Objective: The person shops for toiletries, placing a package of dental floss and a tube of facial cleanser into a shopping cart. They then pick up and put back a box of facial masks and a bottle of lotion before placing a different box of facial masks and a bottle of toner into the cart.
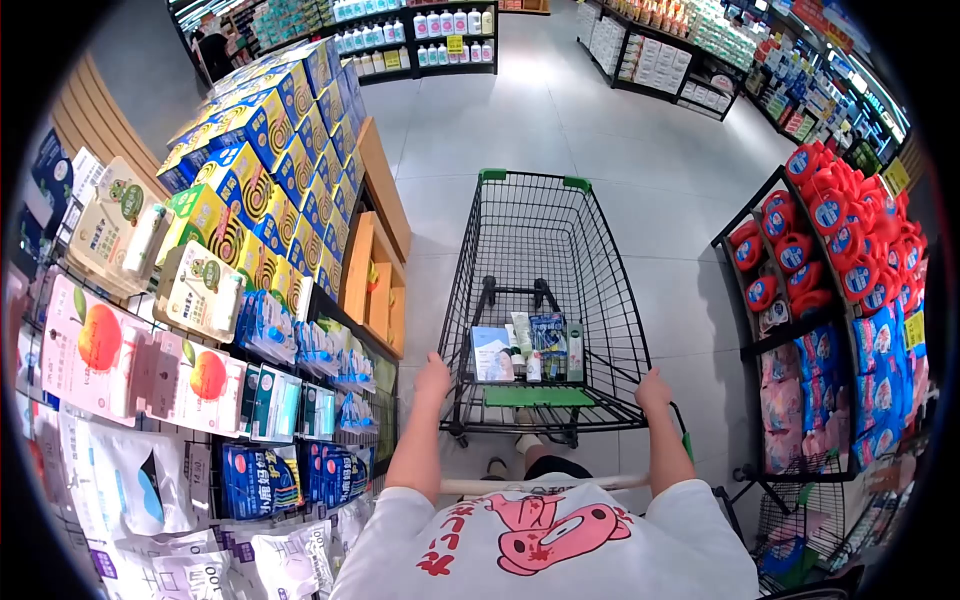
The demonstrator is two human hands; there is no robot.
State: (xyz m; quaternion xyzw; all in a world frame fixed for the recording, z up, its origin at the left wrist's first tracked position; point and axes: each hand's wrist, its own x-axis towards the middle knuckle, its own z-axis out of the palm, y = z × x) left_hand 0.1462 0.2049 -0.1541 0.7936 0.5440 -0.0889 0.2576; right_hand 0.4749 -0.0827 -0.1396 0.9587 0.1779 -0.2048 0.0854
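Note:
A black wire shopping cart [615, 290] with green corner caps stands in front of me. My left hand [433, 380] is closed at the near left side of its basket, and my right hand [654, 390] is closed at the near right side. The fingers are partly hidden from above. Several small goods lie at the near end of the basket: a white and blue box [492, 354], a blue packet [548, 335], a light tube [522, 328] and small bottles. A green panel [537, 397] crosses the cart's near end.
To the left rise stacked yellow and blue boxes [270, 140] and a rack of hanging packs [200, 375]. On the right, a shelf holds red bottles [850, 230] and blue packs [875, 370]. Grey tiled floor [480, 120] leads ahead to more shelves [440, 40].

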